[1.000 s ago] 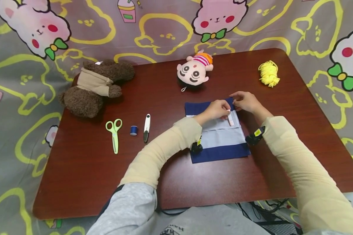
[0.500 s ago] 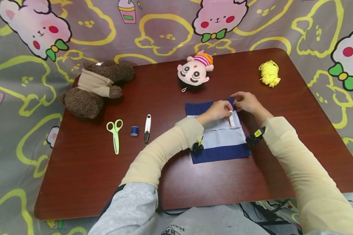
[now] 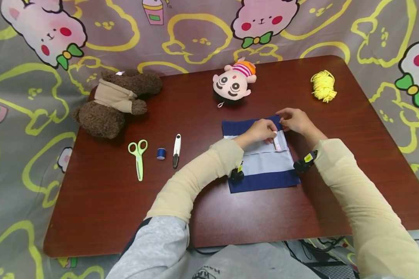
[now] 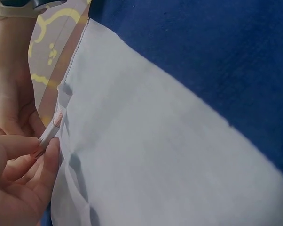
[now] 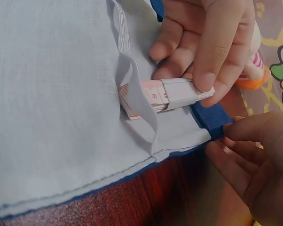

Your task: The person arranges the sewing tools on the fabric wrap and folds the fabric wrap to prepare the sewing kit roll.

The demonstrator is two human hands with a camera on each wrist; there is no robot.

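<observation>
A blue cloth piece (image 3: 265,182) with a pale grey lining (image 5: 57,94) lies flat on the table. The left hand (image 3: 261,131) pinches one end of a folded white tape measure with red marks (image 5: 153,96) between thumb and fingers. In the right wrist view the tape's other end sits under a white elastic band (image 5: 140,94) stitched across the lining. The right hand (image 3: 296,121) pinches the cloth's far right corner, its thumb and fingertips at the blue edge. In the left wrist view the left hand (image 4: 24,174) holds the tape beside the band.
Left of the cloth lie a seam ripper or cutter (image 3: 176,151), a blue thread spool (image 3: 161,154) and green scissors (image 3: 138,159). A brown bear (image 3: 104,116) is at the far left, a doll (image 3: 232,83) behind the cloth, yellow yarn (image 3: 323,86) at the back right.
The head view has shifted slightly. Both hands keep their grips on the tape and the cloth corner, with barely any visible movement.
</observation>
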